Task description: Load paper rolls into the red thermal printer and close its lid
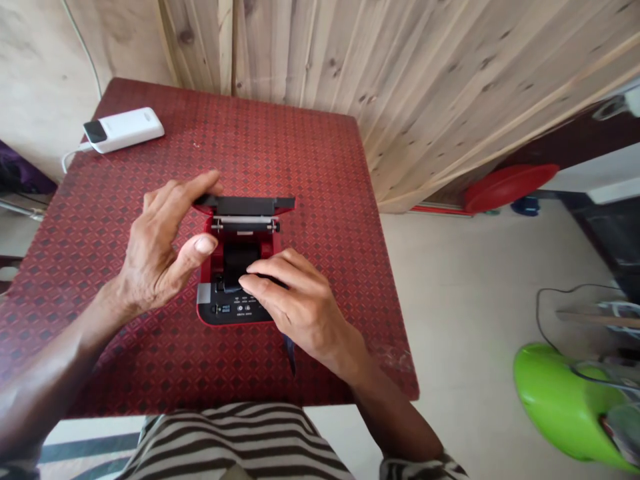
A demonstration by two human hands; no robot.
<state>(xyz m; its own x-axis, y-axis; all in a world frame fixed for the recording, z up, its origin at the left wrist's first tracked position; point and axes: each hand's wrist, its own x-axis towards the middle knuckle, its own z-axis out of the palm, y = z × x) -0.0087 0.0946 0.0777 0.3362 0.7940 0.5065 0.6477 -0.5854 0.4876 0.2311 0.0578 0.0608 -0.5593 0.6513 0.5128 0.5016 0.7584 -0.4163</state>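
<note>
A small red-and-black portable printer lies on the patterned red table with its lid raised. Inside its compartment is a smooth black piece, whose kind I cannot make out. My left hand is open at the printer's left side, fingers stretched behind the left end of the lid and thumb apart over the compartment's edge. My right hand reaches in from the right, thumb and fingertips drawn together at the black piece. What they pinch is mostly hidden. A dark strap hangs below this hand.
A white power bank with a cable lies at the table's far left. Wooden planks rise behind the table. On the floor at right are a green plastic object and cables; a red round object is farther back.
</note>
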